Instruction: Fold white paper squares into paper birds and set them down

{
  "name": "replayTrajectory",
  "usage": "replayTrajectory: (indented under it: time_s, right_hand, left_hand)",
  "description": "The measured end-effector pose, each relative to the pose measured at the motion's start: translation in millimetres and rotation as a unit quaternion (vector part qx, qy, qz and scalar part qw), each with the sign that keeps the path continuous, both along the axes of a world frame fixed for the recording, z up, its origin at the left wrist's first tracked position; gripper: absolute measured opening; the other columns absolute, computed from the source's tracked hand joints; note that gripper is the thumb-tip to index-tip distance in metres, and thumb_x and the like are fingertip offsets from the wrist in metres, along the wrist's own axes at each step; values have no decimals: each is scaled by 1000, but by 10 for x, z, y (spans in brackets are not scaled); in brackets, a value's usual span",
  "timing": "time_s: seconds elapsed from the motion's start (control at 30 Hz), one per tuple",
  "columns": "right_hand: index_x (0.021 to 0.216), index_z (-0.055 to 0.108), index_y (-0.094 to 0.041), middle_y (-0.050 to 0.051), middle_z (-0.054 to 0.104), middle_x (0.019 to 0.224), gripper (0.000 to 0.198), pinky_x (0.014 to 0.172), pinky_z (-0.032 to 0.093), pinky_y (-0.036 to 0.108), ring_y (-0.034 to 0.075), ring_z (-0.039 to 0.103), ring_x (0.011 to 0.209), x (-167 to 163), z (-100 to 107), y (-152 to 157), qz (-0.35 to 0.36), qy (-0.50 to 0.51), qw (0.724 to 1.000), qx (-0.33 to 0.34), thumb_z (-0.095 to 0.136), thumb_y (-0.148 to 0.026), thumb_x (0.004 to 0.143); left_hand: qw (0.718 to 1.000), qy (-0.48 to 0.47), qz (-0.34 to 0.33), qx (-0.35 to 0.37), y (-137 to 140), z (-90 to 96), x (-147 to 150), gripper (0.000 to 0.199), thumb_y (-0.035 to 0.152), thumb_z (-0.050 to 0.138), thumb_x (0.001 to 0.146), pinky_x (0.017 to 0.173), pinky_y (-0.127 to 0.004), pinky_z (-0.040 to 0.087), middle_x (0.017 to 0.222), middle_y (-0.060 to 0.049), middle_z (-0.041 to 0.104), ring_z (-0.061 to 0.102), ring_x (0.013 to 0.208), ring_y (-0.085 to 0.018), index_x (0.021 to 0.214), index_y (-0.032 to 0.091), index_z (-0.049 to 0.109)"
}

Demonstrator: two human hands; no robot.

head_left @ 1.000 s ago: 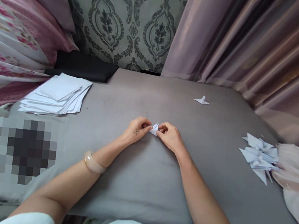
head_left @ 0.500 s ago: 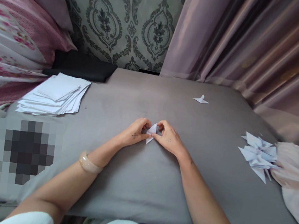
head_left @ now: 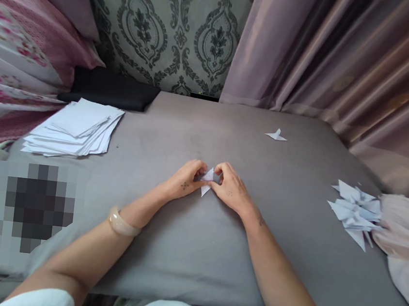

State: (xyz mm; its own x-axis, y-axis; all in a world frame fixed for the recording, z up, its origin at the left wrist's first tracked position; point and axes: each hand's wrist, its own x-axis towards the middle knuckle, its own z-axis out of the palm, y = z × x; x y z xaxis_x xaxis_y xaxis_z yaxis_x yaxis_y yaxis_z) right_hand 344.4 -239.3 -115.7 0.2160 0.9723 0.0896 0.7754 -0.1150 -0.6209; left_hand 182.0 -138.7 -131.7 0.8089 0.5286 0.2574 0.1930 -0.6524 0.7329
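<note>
Between my hands is a small folded piece of white paper (head_left: 207, 175), with pointed corners at its top and bottom. My left hand (head_left: 189, 179) pinches its left side, thumb laid across the front and fingers curled behind. On the right side my right hand (head_left: 230, 187) grips the same paper, its thumb meeting the left thumb near the middle. The fingertips behind the paper are partly hidden. A single folded paper crane (head_left: 276, 135) rests farther back to the right. Several more folded paper cranes (head_left: 355, 212) lie in a heap at the right.
A stack of white paper sheets (head_left: 73, 129) lies at the left of the grey cloth-covered surface (head_left: 187, 248), in front of a folded black item (head_left: 111, 89). Beside the heap on the right is bunched pale cloth (head_left: 402, 237). Curtains (head_left: 310, 52) hang behind.
My thumbs have shifted slightly on the folded paper, and more of them lies across its middle. Both hands stay in nearly the same place.
</note>
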Motion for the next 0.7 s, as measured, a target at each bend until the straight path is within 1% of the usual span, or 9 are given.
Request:
replayTrajectory:
  time_s: [0.13, 0.37, 0.53, 0.63, 0.7]
  right_hand:
    - [94, 52, -25, -1, 57, 98, 18, 68, 40, 27, 12, 55, 75, 5, -19, 5, 22, -1, 1000, 9, 63, -25, 80]
    - [87, 63, -25, -1, 58, 91, 6, 69, 41, 26, 12, 56, 74, 27, -43, -6, 46, -18, 999, 0, 62, -30, 84]
    - [84, 67, -25, -2, 62, 89, 9, 67, 39, 25, 11, 56, 71, 19, -16, -25, 61, -22, 998, -9, 59, -28, 87]
    - [89, 70, -27, -1, 64, 94, 13, 68, 39, 26, 12, 59, 75, 5, -16, -15, 54, -37, 998, 10, 57, -25, 89]
    - [95, 70, -28, 0, 64, 97, 16, 69, 40, 26, 13, 60, 79, 1, -33, 7, 36, -59, 997, 34, 55, -26, 91]
  left_hand:
    - [1000, 2, -7, 9, 0, 10, 1, 17, 31, 62, 85, 68, -26, 43, 85, -3, 53, 49, 75, -14, 87, 17, 53]
    - [1000, 19, -17, 15, 10, 1, -8, 16, 30, 63, 86, 69, -26, 46, 91, -6, 56, 53, 77, -15, 92, 15, 62]
    - [999, 33, -28, 33, 44, -31, -18, 17, 30, 61, 88, 72, -27, 47, 93, -7, 60, 57, 78, -15, 90, 15, 68]
    - [997, 37, -16, 65, 68, -50, -6, 17, 27, 57, 91, 75, -28, 48, 93, -8, 62, 59, 82, -17, 91, 16, 70]
    - [992, 38, 15, 115, 80, -55, 21, 17, 25, 55, 92, 78, -30, 48, 95, -9, 63, 59, 87, -19, 94, 16, 69]
